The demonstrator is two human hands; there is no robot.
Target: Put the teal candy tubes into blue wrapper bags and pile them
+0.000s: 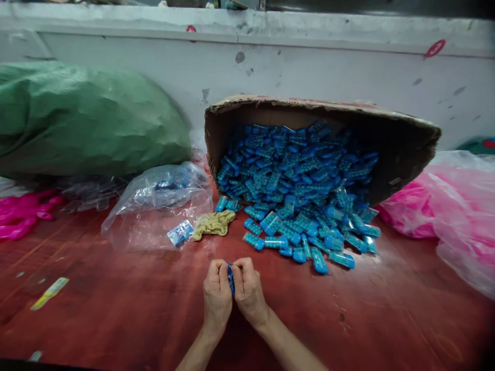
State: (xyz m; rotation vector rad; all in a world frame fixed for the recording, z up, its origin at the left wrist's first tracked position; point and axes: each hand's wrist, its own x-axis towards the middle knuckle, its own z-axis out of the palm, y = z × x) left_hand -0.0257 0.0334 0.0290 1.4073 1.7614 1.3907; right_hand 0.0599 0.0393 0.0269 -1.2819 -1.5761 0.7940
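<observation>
My left hand [217, 293] and my right hand [248, 291] are close together over the red table, fingers curled and knuckles up. Pinched between them is a small shiny blue packet [231, 280]; only a thin strip of it shows, the rest being covered by my fingers. Beyond my hands lie a crumpled yellowish cloth [214, 224] and a flat blue-and-white packet [180, 233]. Ahead to the right, many clear tubes with blue caps and blue beads inside [294, 180] spill from a tipped cardboard box [406, 149].
A clear plastic bag [135, 206] with blue items inside lies left of the box. Behind it rests a big green sack [88, 121]. Pink things [27, 211] lie at far left, and a pink-filled plastic bag [460, 206] at right. A white wall [154, 67] closes off the back.
</observation>
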